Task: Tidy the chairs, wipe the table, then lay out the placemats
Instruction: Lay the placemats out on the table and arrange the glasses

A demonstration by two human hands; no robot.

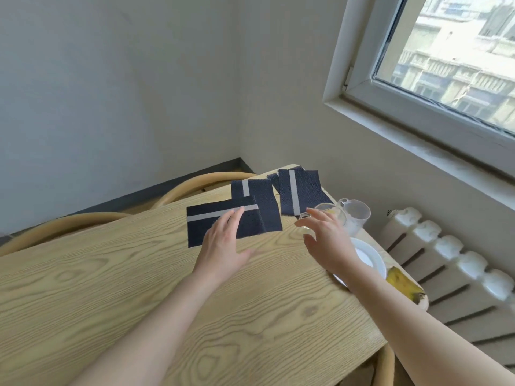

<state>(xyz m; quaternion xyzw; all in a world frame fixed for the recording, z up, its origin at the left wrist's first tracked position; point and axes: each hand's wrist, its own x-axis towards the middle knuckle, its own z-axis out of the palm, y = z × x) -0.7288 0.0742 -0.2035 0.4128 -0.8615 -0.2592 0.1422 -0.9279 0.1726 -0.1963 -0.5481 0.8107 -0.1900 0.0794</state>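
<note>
The step in hand, as I judge it, is laying out the placemats; to do it well I ought to slide each one flat rather than lift it, square its long edge to the edge of the bench (139,288), and give each seat its own. Three dark placemats with a grey stripe lie bunched at the far corner; the nearest placemat (203,232) overlaps the second placemat (264,201), and the third placemat (303,190) lies just beside them, askew. A glass (331,211) and a clear jug (358,215) stand close by the third, so I should mind them when I draw it away. My left hand (223,249) lies over the nearest placemat, its fingers (232,220) straight and close together, reaching to the grey stripe; I cannot tell whether they press the cloth or hover just above it. My right hand (327,243) hangs just beside the glass, fingers (322,217) spread wide and gripping nothing; a white plate (370,257) sits by that wrist; two curved chair backs (195,185) show beyond the bench.
</note>
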